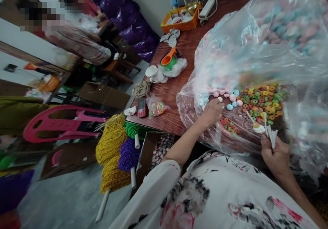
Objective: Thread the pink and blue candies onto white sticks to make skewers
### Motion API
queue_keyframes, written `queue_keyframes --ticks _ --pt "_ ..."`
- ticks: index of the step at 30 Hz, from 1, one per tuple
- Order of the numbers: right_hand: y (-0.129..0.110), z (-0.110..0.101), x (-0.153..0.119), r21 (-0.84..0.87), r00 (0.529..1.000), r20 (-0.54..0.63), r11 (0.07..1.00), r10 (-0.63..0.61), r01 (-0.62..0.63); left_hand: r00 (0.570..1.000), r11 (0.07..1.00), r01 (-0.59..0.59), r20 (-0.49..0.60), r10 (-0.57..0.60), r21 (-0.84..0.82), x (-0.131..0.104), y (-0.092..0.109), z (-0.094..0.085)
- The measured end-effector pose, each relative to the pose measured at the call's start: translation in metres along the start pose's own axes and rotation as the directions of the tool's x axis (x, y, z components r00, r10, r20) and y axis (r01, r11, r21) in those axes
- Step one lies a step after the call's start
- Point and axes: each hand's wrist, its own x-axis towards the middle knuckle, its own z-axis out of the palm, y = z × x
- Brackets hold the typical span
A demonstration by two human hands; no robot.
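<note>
My left hand (pixel 213 113) is closed at the edge of the loose pink, blue and white candies (pixel 230 106), its fingertips on a white one. Toward the right, my right hand (pixel 276 152) holds several white sticks (pixel 272 137) upright in a closed grip. Just beyond those sticks are a white piece (pixel 259 129) and a thin stick with a small ring on it. Colourful ring-shaped pieces (pixel 266 99) lie in a heap past my right hand. Smaller red and green rings (pixel 229 126) sit between my hands. Clear plastic (pixel 189 102) spreads around and under them.
A large clear bag of pastel candies (pixel 289 31) fills the table's right side. Left on the table (pixel 176 114) are a small candy bag (pixel 156 106), a cup (pixel 151 71) and an orange scoop (pixel 167 57). Yellow cord bundles (pixel 112 143) hang beside the edge. Other people sit far left.
</note>
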Motion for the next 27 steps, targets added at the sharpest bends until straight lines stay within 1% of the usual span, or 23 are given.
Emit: queue_keyframes --ticks 2,3,4,5,6,8,9,10,11,12,15,17,19,21,23,27 --pt "0.002 0.000 -0.002 -0.023 1.000 -0.001 0.999 -0.022 0.022 0.991 0.991 -0.027 -0.133 0.010 -0.127 0.003 -0.010 0.006" --pt "0.002 0.000 -0.003 -0.024 0.999 -0.007 0.999 -0.034 0.034 0.978 0.981 -0.027 -0.207 -0.013 -0.190 0.008 -0.016 0.006" --pt "0.003 0.000 -0.003 -0.018 0.999 -0.011 0.999 -0.049 0.048 0.960 0.970 -0.017 -0.275 -0.052 -0.243 0.015 -0.023 0.004" --pt "0.004 0.000 -0.003 -0.012 0.998 -0.012 0.998 -0.063 0.063 0.944 0.962 -0.006 -0.319 -0.085 -0.272 0.024 -0.030 -0.001" --pt "0.004 0.000 -0.003 -0.008 0.997 -0.016 0.997 -0.076 0.076 0.918 0.950 0.004 -0.375 -0.128 -0.313 0.034 -0.038 -0.006" --pt "0.005 0.000 -0.003 -0.006 0.994 -0.027 0.995 -0.102 0.102 0.872 0.926 0.011 -0.450 -0.193 -0.376 0.052 -0.049 -0.017" --pt "0.006 0.001 -0.003 -0.006 0.994 -0.032 0.994 -0.109 0.109 0.856 0.918 0.005 -0.473 -0.209 -0.396 0.058 -0.052 -0.020" --pt "0.006 0.001 -0.003 -0.003 0.993 -0.032 0.994 -0.113 0.113 0.854 0.917 -0.007 -0.479 -0.203 -0.400 0.062 -0.052 -0.020" --pt "0.006 0.001 -0.003 0.002 0.993 -0.028 0.994 -0.113 0.113 0.865 0.923 -0.023 -0.471 -0.174 -0.384 0.064 -0.049 -0.018" --pt "0.006 0.002 -0.003 0.009 0.993 -0.025 0.994 -0.112 0.112 0.885 0.936 -0.039 -0.447 -0.130 -0.349 0.064 -0.045 -0.013" --pt "0.004 0.001 -0.002 0.017 0.993 -0.025 0.993 -0.118 0.118 0.954 0.990 -0.055 -0.299 0.014 -0.130 0.059 -0.030 0.007" --pt "0.002 0.000 -0.001 0.003 0.991 -0.019 0.991 -0.130 0.130 0.979 0.998 -0.045 -0.195 0.051 0.032 0.057 -0.024 0.013" --pt "-0.001 -0.002 0.000 -0.008 0.991 -0.004 0.991 -0.137 0.137 0.990 0.990 -0.044 -0.125 0.061 0.136 0.056 -0.020 0.013" --pt "-0.004 -0.003 0.001 -0.010 0.991 0.001 0.991 -0.134 0.134 0.994 0.982 -0.044 -0.090 0.062 0.185 0.057 -0.020 0.008" --pt "-0.005 -0.003 0.002 -0.007 0.992 -0.002 0.992 -0.127 0.127 0.996 0.980 -0.038 -0.067 0.052 0.193 0.056 -0.020 0.004" --pt "-0.004 -0.003 0.001 0.013 0.992 -0.001 0.992 -0.128 0.128 0.997 0.991 -0.045 -0.056 0.053 0.122 0.055 -0.022 0.004"
